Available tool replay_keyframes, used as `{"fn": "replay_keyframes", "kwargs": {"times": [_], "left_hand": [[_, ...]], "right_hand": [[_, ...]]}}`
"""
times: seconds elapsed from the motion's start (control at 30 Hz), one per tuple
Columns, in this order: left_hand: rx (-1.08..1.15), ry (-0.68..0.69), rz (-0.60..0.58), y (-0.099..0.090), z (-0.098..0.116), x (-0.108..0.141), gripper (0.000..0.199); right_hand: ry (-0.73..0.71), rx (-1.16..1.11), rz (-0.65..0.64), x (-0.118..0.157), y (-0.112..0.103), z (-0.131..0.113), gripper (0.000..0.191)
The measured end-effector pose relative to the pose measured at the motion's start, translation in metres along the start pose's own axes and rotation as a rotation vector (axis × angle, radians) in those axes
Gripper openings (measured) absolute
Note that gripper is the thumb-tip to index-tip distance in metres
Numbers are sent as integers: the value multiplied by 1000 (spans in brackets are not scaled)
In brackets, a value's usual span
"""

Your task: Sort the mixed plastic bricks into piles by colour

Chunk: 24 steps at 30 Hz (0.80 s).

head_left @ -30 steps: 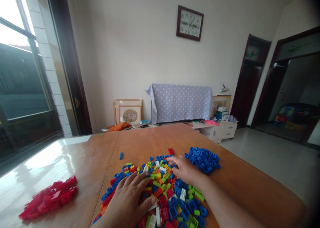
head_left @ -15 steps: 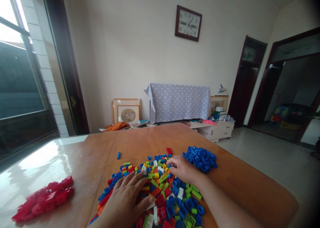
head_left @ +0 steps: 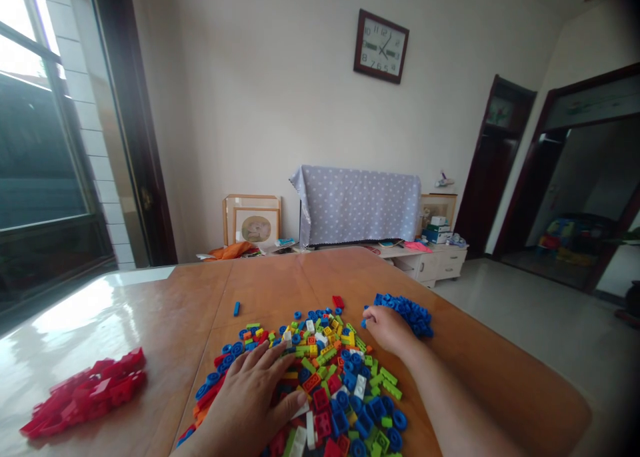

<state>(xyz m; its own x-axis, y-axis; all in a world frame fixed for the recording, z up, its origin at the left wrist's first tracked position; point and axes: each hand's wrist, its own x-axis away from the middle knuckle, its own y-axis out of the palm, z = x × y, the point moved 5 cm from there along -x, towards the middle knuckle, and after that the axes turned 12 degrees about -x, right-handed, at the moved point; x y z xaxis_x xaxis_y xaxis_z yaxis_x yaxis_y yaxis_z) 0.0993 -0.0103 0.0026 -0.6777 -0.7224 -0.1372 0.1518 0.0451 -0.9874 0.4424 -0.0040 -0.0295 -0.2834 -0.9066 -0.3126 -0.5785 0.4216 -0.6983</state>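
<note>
My left hand [head_left: 257,393] lies over the left part of a mixed pile of building bricks [head_left: 327,360], palm down with its fingers spread. Red, blue, green, yellow, orange and white pieces surround it. At the near-left edge of a heap of blue bricks [head_left: 407,313], my right hand [head_left: 387,327] is closed, fingers curled inward. Bits of blue show at its fingertips, apparently a blue building brick; the hand partly hides it and the heap.
Red bricks [head_left: 87,391] form a separate heap on the table's left side. A lone blue brick [head_left: 237,308] and a red brick [head_left: 339,301] lie beyond the mixed pile. The wooden table [head_left: 280,277] faces a low white cabinet [head_left: 440,265] and a cloth-covered object [head_left: 360,203].
My right hand has moved right from the mixed pile to the blue heap, uncovering green and yellow bricks. My left hand stays in place.
</note>
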Motion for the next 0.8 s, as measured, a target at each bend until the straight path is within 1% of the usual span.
{"fn": "replay_keyframes", "kwargs": {"times": [0.17, 0.33, 0.47, 0.6, 0.67, 0.8], "left_hand": [[7, -8, 9, 1, -1, 0, 62], [14, -7, 5, 2, -1, 1, 63], [19, -10, 5, 1, -1, 1, 63], [18, -17, 11, 2, -2, 0, 62], [12, -16, 15, 3, -3, -1, 62], [0, -4, 22, 3, -3, -1, 62]], "right_hand": [[47, 3, 100, -2, -18, 11, 30], [85, -24, 141, -2, -23, 14, 35], [111, -62, 144, -2, -22, 11, 35], [150, -121, 146, -1, -22, 9, 28], [184, -165, 119, 2, -20, 9, 24], [227, -247, 44, 9, -14, 7, 24]]}}
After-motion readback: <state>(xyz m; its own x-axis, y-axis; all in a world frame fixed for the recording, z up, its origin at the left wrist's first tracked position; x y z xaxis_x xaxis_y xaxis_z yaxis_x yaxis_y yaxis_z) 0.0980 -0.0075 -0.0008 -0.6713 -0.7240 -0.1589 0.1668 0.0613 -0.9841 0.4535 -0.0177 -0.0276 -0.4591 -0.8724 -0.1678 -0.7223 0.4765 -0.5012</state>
